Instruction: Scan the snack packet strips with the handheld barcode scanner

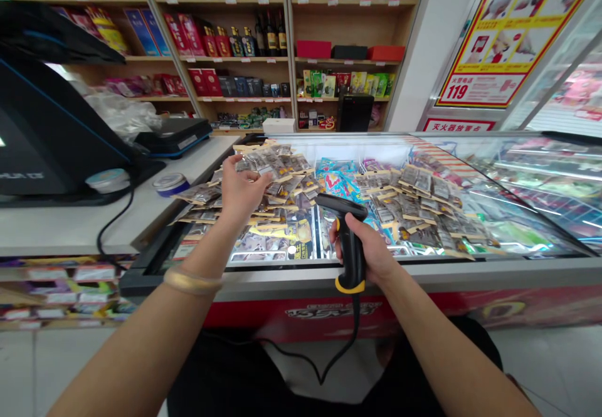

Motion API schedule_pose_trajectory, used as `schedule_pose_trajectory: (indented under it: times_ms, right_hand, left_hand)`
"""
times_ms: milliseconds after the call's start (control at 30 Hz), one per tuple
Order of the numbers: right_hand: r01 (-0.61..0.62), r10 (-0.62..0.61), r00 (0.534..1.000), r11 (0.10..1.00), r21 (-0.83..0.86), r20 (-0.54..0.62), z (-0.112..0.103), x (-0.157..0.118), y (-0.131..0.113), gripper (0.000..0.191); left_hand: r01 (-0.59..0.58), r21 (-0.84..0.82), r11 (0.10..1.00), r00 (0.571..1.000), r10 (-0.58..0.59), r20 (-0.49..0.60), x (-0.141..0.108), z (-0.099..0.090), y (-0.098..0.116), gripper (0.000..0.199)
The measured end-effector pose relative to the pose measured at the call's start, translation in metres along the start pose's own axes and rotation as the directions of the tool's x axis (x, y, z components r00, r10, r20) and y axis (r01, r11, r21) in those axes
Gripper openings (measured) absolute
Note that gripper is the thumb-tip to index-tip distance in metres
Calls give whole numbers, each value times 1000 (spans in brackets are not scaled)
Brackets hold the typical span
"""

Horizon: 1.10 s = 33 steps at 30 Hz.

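Observation:
My right hand (364, 248) is wrapped round the handle of a black and yellow barcode scanner (350, 254), whose head points left over the freezer. A black cable hangs from its base. My left hand (242, 188) is at the left pile of small clear snack packets (282, 160), fingers bent, thumb and fingertips at a packet (261, 165) on top. A gold bangle (192, 280) circles my left wrist. Another pile of similar packets (423, 204) lies to the right on the freezer's glass top, with blue packages (336, 179) visible between the piles.
A counter (61, 229) at left bears a black register (51, 110), a scale (176, 135) and a roll of tape (170, 184). Shelves (230, 0) of boxes and bottles stand behind the freezer (423, 273). The scanner cable loops down near my legs.

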State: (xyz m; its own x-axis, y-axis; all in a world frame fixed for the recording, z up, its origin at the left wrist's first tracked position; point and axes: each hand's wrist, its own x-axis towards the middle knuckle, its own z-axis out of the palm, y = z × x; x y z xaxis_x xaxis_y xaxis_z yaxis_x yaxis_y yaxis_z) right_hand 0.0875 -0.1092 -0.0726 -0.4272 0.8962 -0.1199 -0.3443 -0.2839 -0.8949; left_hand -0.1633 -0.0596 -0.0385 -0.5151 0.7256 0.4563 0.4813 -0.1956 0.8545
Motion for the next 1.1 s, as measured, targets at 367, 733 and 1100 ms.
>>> schedule_pose_trajectory:
  times_ms: [367, 733, 1100]
  right_hand:
    - [128, -129, 987, 992, 22, 97, -3, -12, 1, 47]
    - [177, -172, 968, 984, -14, 186, -7, -15, 6, 48]
    - [122, -117, 977, 992, -17, 181, -7, -16, 4, 49]
  left_hand:
    - [-48, -109, 993, 927, 85, 365, -97, -2, 5, 20]
    - [-401, 223, 889, 865, 287, 411, -99, -4, 10, 15]
    - [-446, 254, 858, 846, 312, 434, -99, -3, 12, 12]
